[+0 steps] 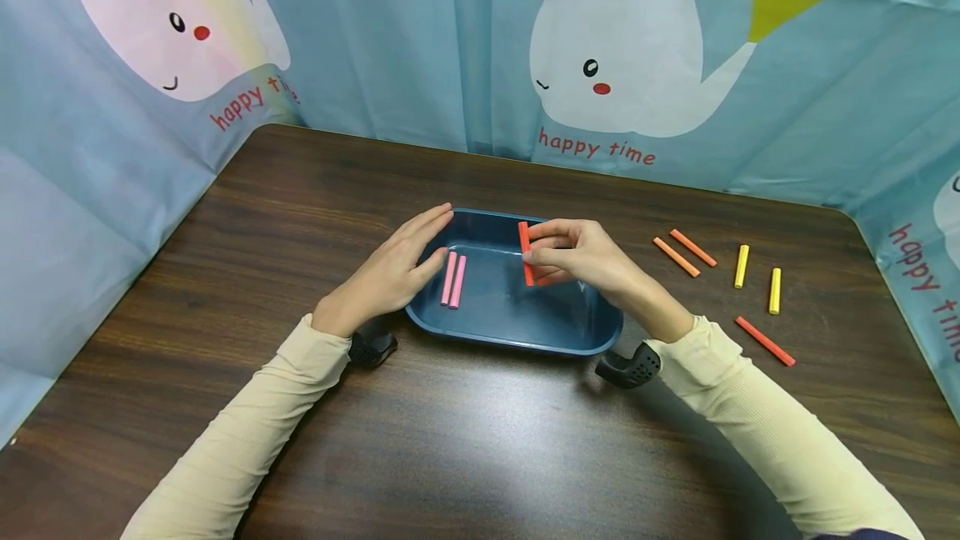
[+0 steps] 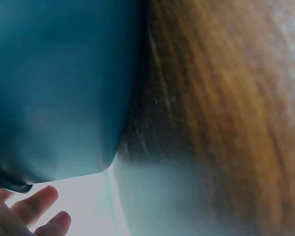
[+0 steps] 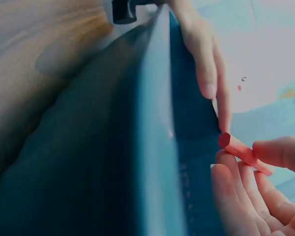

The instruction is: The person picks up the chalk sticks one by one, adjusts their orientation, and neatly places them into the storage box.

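Between the thumb and fingers of my right hand (image 1: 592, 261) is a red chalk-like stick (image 1: 524, 233), pinched over the dark blue tray (image 1: 517, 345). The right wrist view shows the round end of this stick (image 3: 225, 140) pointing toward the tray's far side. My left hand (image 1: 386, 273) rests at the tray's left rim with its fingers extended. Two pink sticks (image 1: 457, 283) lie side by side in the left part of the tray, close to the left thumb. In the left wrist view, the tray's outer wall (image 2: 64, 98) hides most of that hand.
Right of the tray on the dark wooden table (image 1: 480, 448) lie two orange sticks (image 1: 677, 257), two yellow sticks (image 1: 775, 290) and a red stick (image 1: 765, 341). A light blue curtain (image 1: 405, 48) with whale pictures hangs along the table's back and sides.
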